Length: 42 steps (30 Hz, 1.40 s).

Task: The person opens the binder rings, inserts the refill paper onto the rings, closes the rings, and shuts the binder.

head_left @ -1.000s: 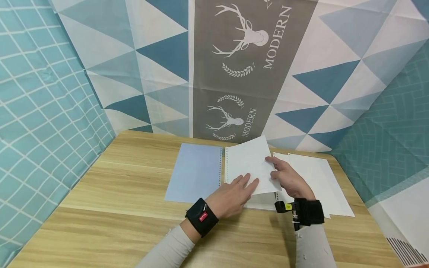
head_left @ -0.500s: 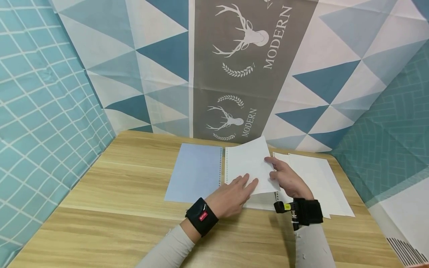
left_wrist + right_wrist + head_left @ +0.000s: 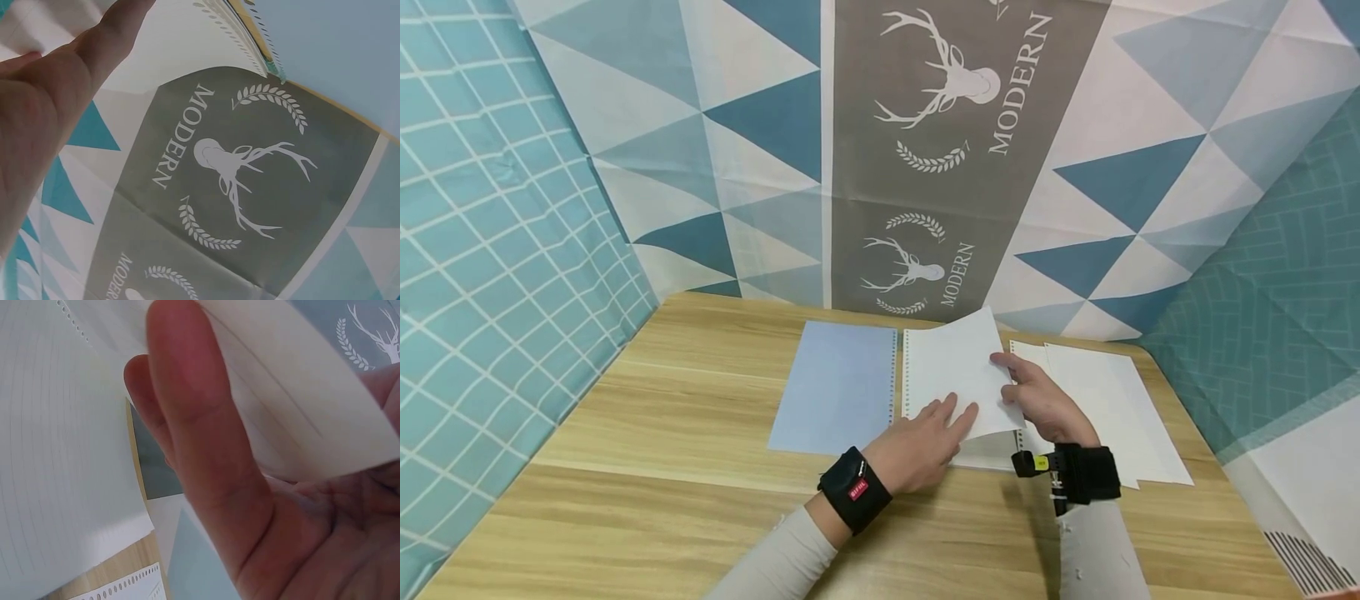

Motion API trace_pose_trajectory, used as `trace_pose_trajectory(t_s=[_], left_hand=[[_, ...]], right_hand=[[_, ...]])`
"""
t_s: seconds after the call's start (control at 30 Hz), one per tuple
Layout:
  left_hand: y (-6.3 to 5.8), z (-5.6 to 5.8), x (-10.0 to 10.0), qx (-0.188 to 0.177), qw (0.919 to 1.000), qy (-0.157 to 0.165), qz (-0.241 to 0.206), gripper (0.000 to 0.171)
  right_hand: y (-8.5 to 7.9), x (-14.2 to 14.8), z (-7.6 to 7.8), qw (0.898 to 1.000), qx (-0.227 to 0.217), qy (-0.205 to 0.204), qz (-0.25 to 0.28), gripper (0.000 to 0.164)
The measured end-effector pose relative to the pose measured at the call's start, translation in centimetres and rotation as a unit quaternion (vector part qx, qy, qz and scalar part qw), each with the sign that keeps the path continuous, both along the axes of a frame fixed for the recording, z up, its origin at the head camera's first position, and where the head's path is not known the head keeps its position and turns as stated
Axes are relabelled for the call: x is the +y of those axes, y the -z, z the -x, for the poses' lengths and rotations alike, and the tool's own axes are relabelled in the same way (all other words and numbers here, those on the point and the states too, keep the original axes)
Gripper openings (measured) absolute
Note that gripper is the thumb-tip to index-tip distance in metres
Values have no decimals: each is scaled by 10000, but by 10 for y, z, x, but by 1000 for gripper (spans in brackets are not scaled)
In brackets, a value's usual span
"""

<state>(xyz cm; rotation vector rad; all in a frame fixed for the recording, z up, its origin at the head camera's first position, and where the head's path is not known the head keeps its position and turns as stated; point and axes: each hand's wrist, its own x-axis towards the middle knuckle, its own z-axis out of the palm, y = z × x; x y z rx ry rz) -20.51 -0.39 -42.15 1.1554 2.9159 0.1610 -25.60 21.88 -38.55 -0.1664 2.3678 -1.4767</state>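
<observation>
In the head view a white loose-leaf sheet (image 3: 951,358), punched with holes along its left side, has its right side raised and curved. Its raised right edge is pinched by my right hand (image 3: 1048,407), thumb on one face and fingers on the other. My left hand (image 3: 917,450) lies with extended fingers on the lower part of this sheet. Beneath the raised sheet more white paper (image 3: 988,452) shows. The right wrist view has faint ruled lines on the paper (image 3: 69,456) and the lifted sheet (image 3: 300,406) curling past my fingers.
A pale blue punched sheet (image 3: 835,383) lies left of the white one. More overlapping white sheets (image 3: 1120,408) lie to the right on the wooden table (image 3: 685,400). Behind the table's back edge hangs a patterned cloth (image 3: 925,183).
My right hand has drifted slightly left with the raised edge, and the sheet's top corner sits a little lower. My left hand has shifted slightly down, still on the sheet.
</observation>
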Motion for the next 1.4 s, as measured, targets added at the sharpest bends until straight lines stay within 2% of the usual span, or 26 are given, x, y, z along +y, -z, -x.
trace_pose_trajectory(t_s=[0.37, 0.77, 1.0, 1.4], left_hand=[[0, -10, 5, 242, 9991, -114, 314, 62], [0, -20, 10, 244, 9977, -257, 581, 70], [-3, -29, 12, 409, 9952, -261, 849, 72], [-6, -34, 14, 10, 9968, -310, 737, 71]], right_hand=[[1, 0, 0, 9999, 60, 34, -114, 59], [5, 0, 1, 9998, 86, 48, -185, 56], [7, 1, 3, 9997, 117, 23, -227, 55], [9, 2, 3, 9998, 58, -1, -166, 52]])
